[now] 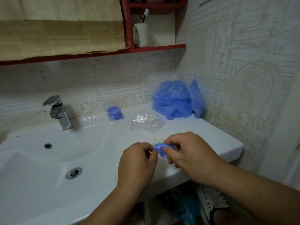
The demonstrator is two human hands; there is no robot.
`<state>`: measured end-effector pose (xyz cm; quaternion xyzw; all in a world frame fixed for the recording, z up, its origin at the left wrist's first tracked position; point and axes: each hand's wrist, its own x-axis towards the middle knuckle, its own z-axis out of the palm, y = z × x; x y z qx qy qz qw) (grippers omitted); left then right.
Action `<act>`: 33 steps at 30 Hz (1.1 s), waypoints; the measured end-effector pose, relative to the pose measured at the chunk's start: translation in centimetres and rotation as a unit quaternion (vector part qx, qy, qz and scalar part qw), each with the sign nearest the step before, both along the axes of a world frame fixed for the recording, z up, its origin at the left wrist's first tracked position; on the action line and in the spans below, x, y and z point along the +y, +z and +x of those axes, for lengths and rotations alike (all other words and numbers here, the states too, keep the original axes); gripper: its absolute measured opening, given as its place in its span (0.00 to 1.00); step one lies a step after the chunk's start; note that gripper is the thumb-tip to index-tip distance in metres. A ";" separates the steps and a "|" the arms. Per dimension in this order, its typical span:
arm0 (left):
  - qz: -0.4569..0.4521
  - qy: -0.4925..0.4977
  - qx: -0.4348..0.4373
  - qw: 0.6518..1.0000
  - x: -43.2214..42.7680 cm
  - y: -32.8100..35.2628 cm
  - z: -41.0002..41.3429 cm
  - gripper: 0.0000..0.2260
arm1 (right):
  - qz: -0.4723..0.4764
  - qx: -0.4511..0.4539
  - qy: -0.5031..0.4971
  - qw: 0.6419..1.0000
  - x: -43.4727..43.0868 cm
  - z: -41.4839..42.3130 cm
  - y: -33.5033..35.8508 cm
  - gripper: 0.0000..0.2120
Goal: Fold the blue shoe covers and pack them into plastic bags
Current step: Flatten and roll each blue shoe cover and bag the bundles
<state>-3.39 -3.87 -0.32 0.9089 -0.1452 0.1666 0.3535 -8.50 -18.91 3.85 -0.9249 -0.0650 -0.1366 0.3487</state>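
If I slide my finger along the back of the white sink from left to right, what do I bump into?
Shiny metal tap → small clear bag stuffed with blue shoe covers → empty crinkly clear plastic bag → big heap of loose blue shoe covers.

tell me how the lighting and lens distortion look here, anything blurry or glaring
Head view: dim, flat light with darkened corners; the wide lens skews the red shelf; soft glare streaks on the sink by the faucet, glints on the clear bags; the left hand and right hand pinching the shoe cover look slightly soft, not smeared.
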 end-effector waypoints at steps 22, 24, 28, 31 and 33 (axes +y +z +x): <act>-0.107 -0.100 -0.007 0.989 -0.9 2.8 -2.4 0.10 | 0.055 0.071 0.033 0.995 -0.5 0.3 -1.0 0.12; -0.105 -0.094 0.010 0.990 -0.7 3.0 -2.5 0.13 | 0.095 0.079 0.012 0.992 -0.8 0.4 -1.1 0.08; -0.183 -0.123 0.059 0.974 -0.8 3.6 -2.7 0.15 | 0.037 0.020 -0.049 0.998 -0.6 0.6 -1.5 0.10; -0.216 -0.133 0.074 0.965 -0.8 3.9 -2.8 0.10 | 0.013 0.006 -0.038 0.999 -0.2 0.4 -1.2 0.10; -0.201 -0.152 0.071 0.965 -0.8 4.2 -3.1 0.09 | 0.017 0.019 -0.001 1.000 0.0 0.5 -1.3 0.09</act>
